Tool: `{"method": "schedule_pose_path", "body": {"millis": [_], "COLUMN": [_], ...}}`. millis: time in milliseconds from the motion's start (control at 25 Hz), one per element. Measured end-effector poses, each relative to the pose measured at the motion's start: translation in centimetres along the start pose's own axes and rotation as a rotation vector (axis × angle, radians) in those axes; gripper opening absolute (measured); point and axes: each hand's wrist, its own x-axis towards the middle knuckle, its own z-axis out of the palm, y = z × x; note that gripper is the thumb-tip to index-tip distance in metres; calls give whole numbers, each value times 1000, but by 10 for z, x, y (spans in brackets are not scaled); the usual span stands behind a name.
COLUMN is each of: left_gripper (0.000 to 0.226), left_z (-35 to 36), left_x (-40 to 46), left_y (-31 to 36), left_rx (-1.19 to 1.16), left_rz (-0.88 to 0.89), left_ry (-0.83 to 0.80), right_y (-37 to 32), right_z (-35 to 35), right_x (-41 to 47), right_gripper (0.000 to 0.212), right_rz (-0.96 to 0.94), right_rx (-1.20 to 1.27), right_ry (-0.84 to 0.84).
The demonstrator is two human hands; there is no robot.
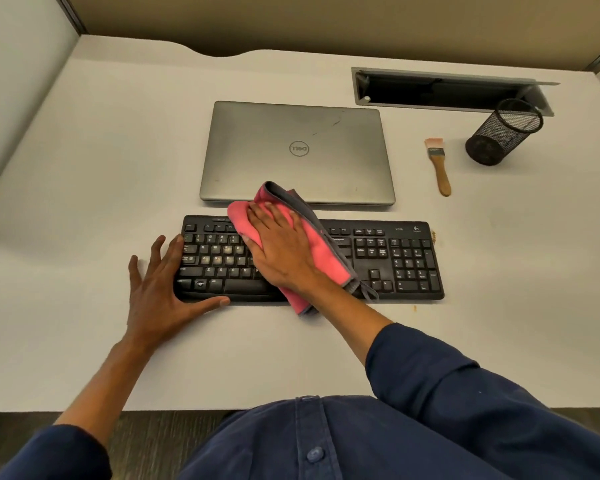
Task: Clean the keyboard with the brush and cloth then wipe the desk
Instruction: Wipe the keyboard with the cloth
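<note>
Pale grey desk [84, 209] set in a cubicle with beige partition walls; dark carpet below its near edge; person in a navy button shirt, sleeves pushed up the forearms. Nearest object: black keyboard [395, 261], lying parallel to the desk's near edge, centre of the desk; some left-side keys look dusty. Left hand [156, 289] flat and spread at the keyboard's left end, fingers straight, thumb along the front edge, fingertips touching the left side; holds nothing. Right hand [279, 247] lies palm down on a pink cloth [312, 251] with grey edging, fingers extended, pressing it onto the middle of the keyboard; cloth bunched, its far end rising against the laptop's front edge, its near end hanging past the keyboard's front edge. Small specks on the desk at the keyboard's right end. Just behind the keyboard: closed silver laptop [298, 150], lid scuffed. To its right, apart from it: brush [438, 164] with wooden handle, lying flat, bristles pointing away, untouched. Further right: black mesh pen cup [503, 133], upright. Behind it: open cable tray [440, 90] recessed in the desk, flap raised.
</note>
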Motion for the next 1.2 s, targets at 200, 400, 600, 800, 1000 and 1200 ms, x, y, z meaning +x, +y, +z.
{"method": "schedule_pose_path", "body": {"millis": [200,400,600,800,1000,1200], "left_gripper": [121,120,120,128,138,137], "left_z": [1,2,2,1,1,6], "left_x": [0,1,2,4,3,0], "left_y": [-4,-10,-8,-9,-9,-18], "left_rx": [-6,-4,-66,-245,-306,-258], "left_rz": [5,15,4,-82,-119,-91], "left_ry": [-22,-38,11,-68,-29,39], "right_y": [-42,-66,-65,-63,-62,-66], "right_z": [10,21,26,26,26,27], "right_x": [30,46,41,31,11,-21], "right_gripper": [57,57,58,56,50,55], "right_rz": [-107,-191,-197,-218,-327,-432], "right_rx": [25,16,8,54,117,108], "right_ry": [-65,-116,-80,-72,-98,-111]}}
